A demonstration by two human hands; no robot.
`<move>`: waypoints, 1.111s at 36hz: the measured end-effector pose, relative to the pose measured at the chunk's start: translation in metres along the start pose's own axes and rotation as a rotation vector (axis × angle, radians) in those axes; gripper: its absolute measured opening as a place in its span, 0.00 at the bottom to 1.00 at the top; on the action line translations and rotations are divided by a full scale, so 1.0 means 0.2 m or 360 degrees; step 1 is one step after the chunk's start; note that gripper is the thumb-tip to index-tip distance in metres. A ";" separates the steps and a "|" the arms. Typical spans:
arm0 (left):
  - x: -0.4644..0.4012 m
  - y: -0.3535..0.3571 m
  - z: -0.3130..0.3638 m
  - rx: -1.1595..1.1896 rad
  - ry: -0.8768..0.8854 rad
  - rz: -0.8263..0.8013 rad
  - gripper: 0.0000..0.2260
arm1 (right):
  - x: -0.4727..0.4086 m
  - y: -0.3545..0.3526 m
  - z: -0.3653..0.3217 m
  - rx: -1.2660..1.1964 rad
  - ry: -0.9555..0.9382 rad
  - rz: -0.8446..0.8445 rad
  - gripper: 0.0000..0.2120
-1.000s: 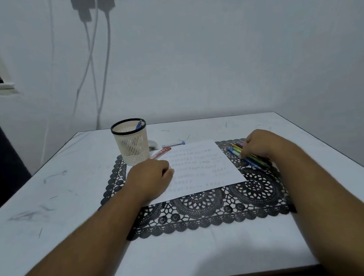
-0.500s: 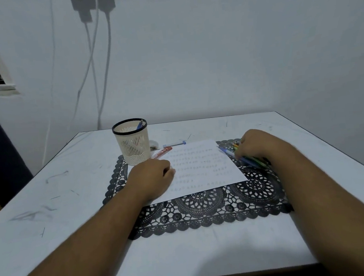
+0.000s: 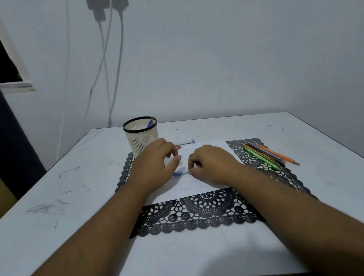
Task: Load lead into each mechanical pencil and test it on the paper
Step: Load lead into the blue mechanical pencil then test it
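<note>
Blue pencil (image 3: 181,173) lies over the paper (image 3: 209,155), long axis running L–R between both hands. R hand (image 3: 210,166) pinches its R end, fingers curled on it; L hand (image 3: 154,162) sits at the L end, thumb and finger slightly apart, can't tell if it grips. Judging next: pull the cap, feed lead. Other pencils (image 3: 268,154) well R on the mat (image 3: 196,213); cup (image 3: 141,137) behind on worktop (image 3: 49,193).

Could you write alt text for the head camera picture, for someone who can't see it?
Two bare hands, left hand and right hand, hold a blue mechanical pencil between them over a sheet of paper on a black lace mat. More coloured pencils lie to the right; a mesh pen cup stands behind.
</note>
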State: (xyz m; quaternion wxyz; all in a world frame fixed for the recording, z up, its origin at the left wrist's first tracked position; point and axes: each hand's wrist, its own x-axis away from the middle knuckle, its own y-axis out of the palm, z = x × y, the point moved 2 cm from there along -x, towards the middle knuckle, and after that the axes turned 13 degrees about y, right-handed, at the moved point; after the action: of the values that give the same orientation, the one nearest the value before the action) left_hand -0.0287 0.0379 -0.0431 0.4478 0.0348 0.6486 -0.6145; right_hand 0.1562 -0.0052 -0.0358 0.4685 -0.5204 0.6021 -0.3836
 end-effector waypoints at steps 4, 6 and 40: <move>0.02 0.02 0.03 0.0111 -0.0022 -0.0293 0.07 | 0.00 -0.01 0.05 -0.0144 0.0019 -0.0036 0.05; 0.03 0.02 0.05 0.0078 -0.0050 -0.0354 0.06 | 0.00 -0.04 0.11 -0.0272 0.0095 -0.0061 0.03; 0.02 -0.02 0.04 0.0242 -0.0237 -0.0436 0.03 | 0.00 -0.02 0.24 -0.0545 0.0288 -0.0302 0.02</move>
State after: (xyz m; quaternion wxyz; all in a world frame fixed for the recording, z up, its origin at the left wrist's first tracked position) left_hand -0.0293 0.0273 -0.0412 0.4028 -0.0658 0.5640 -0.7179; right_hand 0.2047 -0.0040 -0.0440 0.2791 -0.6104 0.6463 -0.3631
